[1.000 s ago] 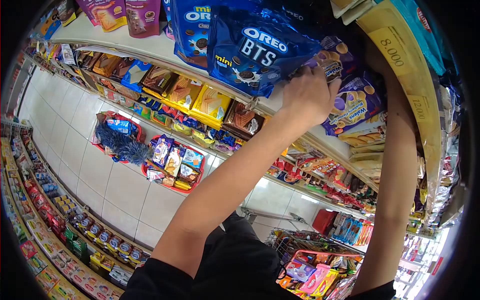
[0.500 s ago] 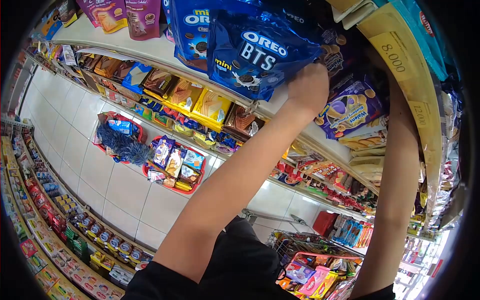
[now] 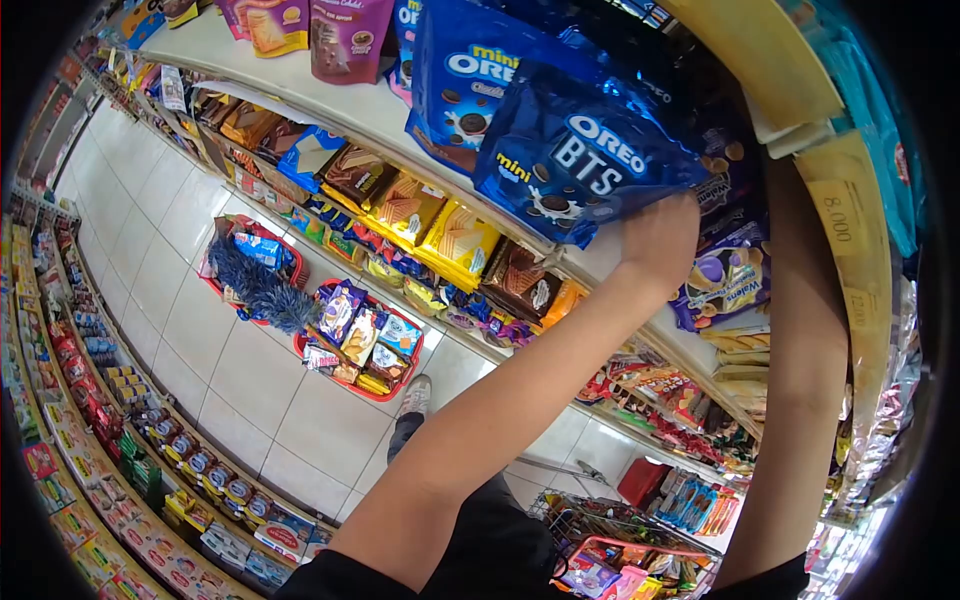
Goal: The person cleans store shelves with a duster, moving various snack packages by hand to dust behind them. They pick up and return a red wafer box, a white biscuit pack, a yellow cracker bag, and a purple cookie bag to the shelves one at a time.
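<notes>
Head view: left hand (image 3: 660, 235) at the blue cookie bag (image 3: 590, 160) on the upper shelf (image 3: 335, 98).

At the left, a red basket (image 3: 365, 345) of snack packs sat on the tiled floor (image 3: 170, 250), with yellow wafer packs (image 3: 460, 240) on a lower shelf to its right. The blue cookie bag stood on the upper shelf, leaning out over its edge, and its long axis seemed to run from lower left up to the right. The left hand touched the bag's lower right corner. Its fingers were tucked behind the bag, so I could not tell whether they gripped it or lay loose. A purple biscuit bag (image 3: 725, 280) stood just beside the hand on the right. Further right rose the right forearm (image 3: 800, 350), apart from the blue bag, its hand hidden behind the yellow price strip (image 3: 845, 230). The left hand was the nearer.
</notes>
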Tool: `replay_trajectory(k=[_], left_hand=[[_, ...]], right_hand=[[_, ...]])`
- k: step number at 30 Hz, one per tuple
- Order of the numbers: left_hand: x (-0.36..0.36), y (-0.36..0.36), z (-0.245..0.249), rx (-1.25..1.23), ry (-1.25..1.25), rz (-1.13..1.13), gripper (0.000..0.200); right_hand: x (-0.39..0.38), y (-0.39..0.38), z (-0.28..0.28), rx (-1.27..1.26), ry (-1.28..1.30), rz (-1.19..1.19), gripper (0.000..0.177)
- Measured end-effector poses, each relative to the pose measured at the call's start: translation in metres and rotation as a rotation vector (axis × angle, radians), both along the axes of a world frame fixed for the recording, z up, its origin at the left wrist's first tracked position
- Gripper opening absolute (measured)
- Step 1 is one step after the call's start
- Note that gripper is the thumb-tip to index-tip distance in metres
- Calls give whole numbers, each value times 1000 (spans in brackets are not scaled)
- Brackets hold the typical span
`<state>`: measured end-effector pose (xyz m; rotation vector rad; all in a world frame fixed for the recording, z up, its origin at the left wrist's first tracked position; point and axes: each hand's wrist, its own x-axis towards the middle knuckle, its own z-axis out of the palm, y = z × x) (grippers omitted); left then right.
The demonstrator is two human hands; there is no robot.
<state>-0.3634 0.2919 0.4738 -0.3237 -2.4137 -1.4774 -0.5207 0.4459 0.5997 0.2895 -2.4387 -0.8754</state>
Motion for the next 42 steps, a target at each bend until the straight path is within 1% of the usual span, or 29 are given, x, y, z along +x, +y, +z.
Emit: replay_trajectory(k=[4, 7, 10, 13, 19, 25, 28, 31, 34, 37, 40, 42], left_hand=[[-2, 2, -4, 31, 52, -10, 18], [-2, 3, -5, 51, 16, -52, 17], [-2, 2, -5, 43, 6, -38, 19], [1, 2, -5, -43, 83, 35, 22], [2, 3, -2, -47, 36, 28, 25], [4, 3, -5, -53, 79, 69, 26], [3, 4, -3, -74, 56, 46, 26], [-7, 8, -7, -44, 72, -40, 21], [-13, 11, -3, -96, 46, -20, 20], [-22, 15, -2, -80, -22, -31, 25], [-28, 19, -6, 107, 46, 12, 30], [-36, 20, -1, 104, -93, -11, 33]], right_hand=[[-3, 0, 2, 6, -4, 2, 39], [-4, 0, 4, 2, 0, 9, 39], [-6, 0, 1, -12, 1, 9, 39], [-7, 0, -1, -9, -2, 16, 39], [-7, -1, -4, -6, -1, 16, 38], [-6, 0, -5, -6, -8, 24, 38], [-5, 4, -2, 0, -10, 27, 37], [-5, 6, 0, 1, -10, 31, 37], [-6, 4, 0, 1, -8, 38, 37], [-8, 1, -3, 0, -12, 42, 37], [-5, 5, -2, -3, -11, 52, 37], [-2, 10, 2, 9, -13, 64, 36]])
